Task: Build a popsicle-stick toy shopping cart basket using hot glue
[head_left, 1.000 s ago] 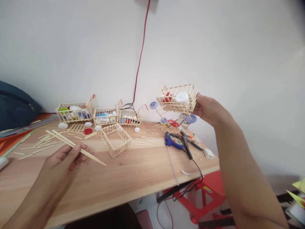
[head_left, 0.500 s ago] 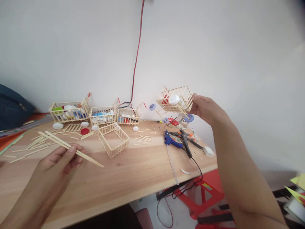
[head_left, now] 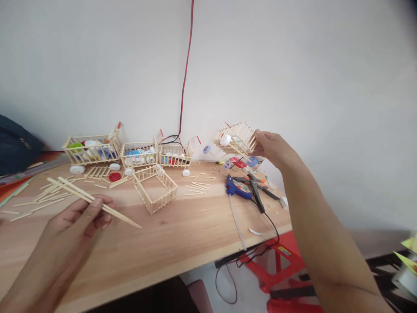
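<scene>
Between the thumb and fingers of my left hand (head_left: 86, 217) is a pair of wooden chopsticks (head_left: 117, 214), slanting down to the right above the table. My right hand (head_left: 270, 145) grips the right end of a small stick-built toy cart (head_left: 239, 137), tilted in the air near the wall. White and red caps show in this cart, and blue caps serve as its wheels. A bare stick frame (head_left: 154, 191), open at the top, rests on the table between my hands. Behind it stand several finished carts (head_left: 93, 150) filled with coloured bottle caps.
A blue glue gun (head_left: 237, 188) and black-handled pliers (head_left: 256, 195) lie at the right, a cord running over the table edge. Loose sticks (head_left: 48, 195) are scattered at the left. A red stool (head_left: 283, 261) stands below; a dark bag (head_left: 16, 143) sits far left.
My right hand has lowered slightly and shifted left with the cart, which tips further, its white cap sliding left. My left hand keeps the chopsticks nearly in place.
</scene>
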`<move>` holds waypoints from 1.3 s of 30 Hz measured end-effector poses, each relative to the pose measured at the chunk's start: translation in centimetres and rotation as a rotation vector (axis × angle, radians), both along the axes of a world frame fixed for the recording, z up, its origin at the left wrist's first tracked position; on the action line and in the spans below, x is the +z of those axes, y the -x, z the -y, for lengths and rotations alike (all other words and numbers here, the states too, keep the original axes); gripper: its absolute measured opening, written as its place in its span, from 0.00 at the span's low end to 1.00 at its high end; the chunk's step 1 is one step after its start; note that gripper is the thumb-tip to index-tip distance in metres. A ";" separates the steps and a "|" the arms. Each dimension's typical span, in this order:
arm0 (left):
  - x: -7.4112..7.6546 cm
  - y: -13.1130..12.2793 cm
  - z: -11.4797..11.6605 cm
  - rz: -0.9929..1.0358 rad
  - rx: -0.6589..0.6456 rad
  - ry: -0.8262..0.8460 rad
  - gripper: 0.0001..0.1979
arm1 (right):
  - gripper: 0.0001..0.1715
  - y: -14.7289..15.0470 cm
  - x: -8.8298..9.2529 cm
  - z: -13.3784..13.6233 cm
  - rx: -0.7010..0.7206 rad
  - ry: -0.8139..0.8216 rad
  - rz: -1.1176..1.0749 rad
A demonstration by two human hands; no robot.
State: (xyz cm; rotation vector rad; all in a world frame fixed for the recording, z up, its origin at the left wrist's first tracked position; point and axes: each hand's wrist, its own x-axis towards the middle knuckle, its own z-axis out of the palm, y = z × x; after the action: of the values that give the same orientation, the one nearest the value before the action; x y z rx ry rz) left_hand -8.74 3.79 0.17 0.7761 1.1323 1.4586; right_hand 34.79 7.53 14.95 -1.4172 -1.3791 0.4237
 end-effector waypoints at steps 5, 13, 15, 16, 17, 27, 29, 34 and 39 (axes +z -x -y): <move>0.1 0.0 0.2 -0.011 -0.016 0.020 0.11 | 0.22 0.3 -0.8 -0.9 -0.077 0.093 -0.008; -0.3 0.0 0.1 -0.035 -0.014 -0.010 0.11 | 0.22 0.5 -2.2 -2.6 -0.147 0.101 0.082; -0.3 0.0 0.1 -0.036 -0.007 0.011 0.13 | 0.22 0.4 -2.6 -3.0 -0.179 0.105 0.120; -0.2 0.0 0.1 -0.038 0.004 0.022 0.15 | 0.21 0.4 -2.8 -3.2 -0.194 0.107 0.151; -0.1 -0.1 0.2 -0.042 0.010 0.033 0.16 | 0.21 0.5 -3.1 -3.4 -0.204 0.105 0.189; -0.7 0.3 -0.1 -0.050 -0.034 -0.008 0.24 | 0.20 3.4 -6.6 -1.5 -0.341 0.061 0.664; -1.0 0.4 -0.2 -0.036 -0.035 0.004 0.25 | 0.20 4.1 -8.0 -1.2 -0.351 0.049 0.678; -0.9 0.2 -0.2 -0.035 -0.029 0.016 0.25 | 0.21 5.6 -11.4 -1.4 -0.373 -0.008 0.749; -0.9 0.5 -0.2 -0.038 -0.048 0.032 0.26 | 0.21 6.8 -13.0 -2.1 -0.375 -0.023 0.758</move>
State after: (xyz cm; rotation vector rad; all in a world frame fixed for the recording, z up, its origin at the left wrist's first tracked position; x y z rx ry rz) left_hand -9.19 3.98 -0.73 0.8060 1.1550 1.3874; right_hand 27.98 9.59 1.98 -1.8642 -1.6269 -0.4215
